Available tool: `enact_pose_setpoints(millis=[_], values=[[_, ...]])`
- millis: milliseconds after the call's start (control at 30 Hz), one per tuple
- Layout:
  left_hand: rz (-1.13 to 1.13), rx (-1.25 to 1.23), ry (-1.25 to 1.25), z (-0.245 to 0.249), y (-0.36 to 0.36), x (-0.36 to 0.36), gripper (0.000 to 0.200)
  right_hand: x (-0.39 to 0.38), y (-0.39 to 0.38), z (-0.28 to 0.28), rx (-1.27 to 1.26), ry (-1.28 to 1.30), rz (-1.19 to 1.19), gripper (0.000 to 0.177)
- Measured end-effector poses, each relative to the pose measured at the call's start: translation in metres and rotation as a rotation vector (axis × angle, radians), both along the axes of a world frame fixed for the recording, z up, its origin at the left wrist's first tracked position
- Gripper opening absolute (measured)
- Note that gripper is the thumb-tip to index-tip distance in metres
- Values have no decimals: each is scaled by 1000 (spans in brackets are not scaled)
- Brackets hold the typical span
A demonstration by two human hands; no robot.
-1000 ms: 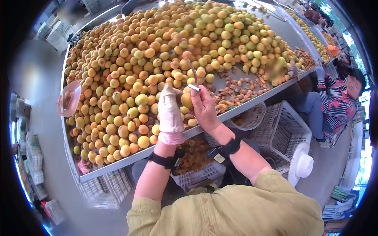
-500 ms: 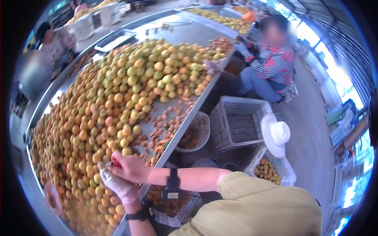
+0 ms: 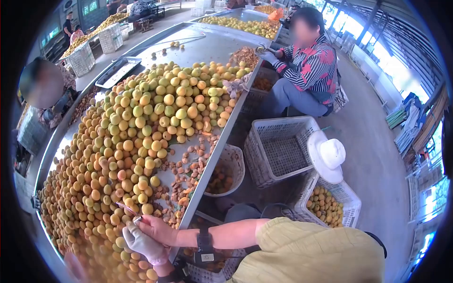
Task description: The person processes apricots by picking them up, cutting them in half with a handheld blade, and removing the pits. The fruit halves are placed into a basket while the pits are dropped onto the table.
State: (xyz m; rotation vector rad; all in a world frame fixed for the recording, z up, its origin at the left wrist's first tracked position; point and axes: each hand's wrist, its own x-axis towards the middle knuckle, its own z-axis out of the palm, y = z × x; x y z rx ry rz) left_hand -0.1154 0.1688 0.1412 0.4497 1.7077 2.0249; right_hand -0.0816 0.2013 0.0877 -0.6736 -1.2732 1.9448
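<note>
My left hand (image 3: 142,244), in a pale glove, is closed over the heap of apricots (image 3: 137,155). Its fingers hide whatever they hold. Against it my bare right hand (image 3: 159,230) is shut around a small hand tool (image 3: 125,207); a thin pinkish end sticks out past the fingers, too blurred to identify fully. Both hands are just above the fruit near the table's edge. Brown apricot pits (image 3: 188,165) lie scattered on the metal table beyond my right hand, with a few orange fruit pieces among them.
A metal rim (image 3: 214,155) edges the table. Beside it stand a round basket (image 3: 232,172), a large white crate (image 3: 257,155), and a crate of apricots (image 3: 351,212) with a white hat (image 3: 325,155) on it. One co-worker (image 3: 306,70) sits beyond; another (image 3: 47,89) is across the table.
The view has shifted, and both hands now appear slightly lower in it. The red part seen at my right hand before is covered; a thin pinkish end now shows.
</note>
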Motion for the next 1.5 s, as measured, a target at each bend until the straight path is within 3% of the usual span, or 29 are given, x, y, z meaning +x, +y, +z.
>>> enact_pose_setpoints(millis=[33,100,233,300,367,433,467,500,533,567,600,633,700,767,800,833,900,933,967,1000,1033,1067,1100,1167,1233,1367,1433,1500], values=[[-2,-2,1,-8,-1,-4,20,-2,1,-5,-62,28,8,30],[-70,-50,298,-19,-2,-10,22,0,3,-5,-172,67,50,32],[-42,-78,466,-22,-1,-8,26,17,6,26,-495,99,176,34],[-114,-174,943,-8,-6,0,23,15,7,17,-506,109,201,35],[-97,-140,827,10,-2,12,19,17,10,11,-514,112,236,36],[83,-29,7,41,0,24,25,14,9,14,-471,-22,218,35],[112,-87,-40,31,-3,9,32,10,9,6,-443,-14,208,35],[36,-225,565,-11,-21,-18,33,6,8,-4,-420,-7,214,36],[190,-64,146,0,-9,-13,30,21,10,33,-375,-9,226,35],[246,-107,-121,11,-5,-14,29,18,7,26,-313,45,231,35],[158,26,-366,-16,-17,-40,29,12,7,18,-209,-54,221,31],[267,-23,-353,-37,-26,-55,29,20,14,39,-340,-133,309,22],[173,153,-404,-61,-17,-68,37,15,14,42,-389,-164,263,15],[95,411,-913,-19,-16,-63,43,18,17,43,-280,-103,260,19],[63,468,-946,-18,-15,-62,45,15,15,41,-170,-108,195,20],[-64,203,-298,-64,-20,-69,43,12,14,39,-58,-109,125,22],[-73,351,-622,-40,-14,-62,55,9,13,39,52,-112,73,22],[-72,354,-627,-36,-17,-58,55,10,12,39,150,-115,20,23],[-148,440,-758,-34,-21,-55,57,11,12,39,153,-118,19,23],[-231,531,-887,-15,-20,-52,59,12,15,41,334,-207,37,23],[-72,515,-1101,5,-15,-47,63,12,17,42,513,-297,55,23],[-152,513,-1014,-3,-15,-49,63,5,17,41,529,-202,-18,24],[-231,511,-922,-8,-15,-52,64,6,22,45,533,-198,-16,24],[34,690,-1333,7,-12,-47,63,22,41,64,279,-216,-154,24],[17,645,-1319,2,-16,-52,66,36,75,89,38,48,-448,21],[-4,583,-1278,4,-20,-51,75,112,150,100,41,409,-759,26],[-62,613,-1297,-7,-21,-51,65,138,165,97,72,436,-912,29],[-43,538,-1232,-4,-17,-48,79,156,175,89,-6,487,-976,29]])
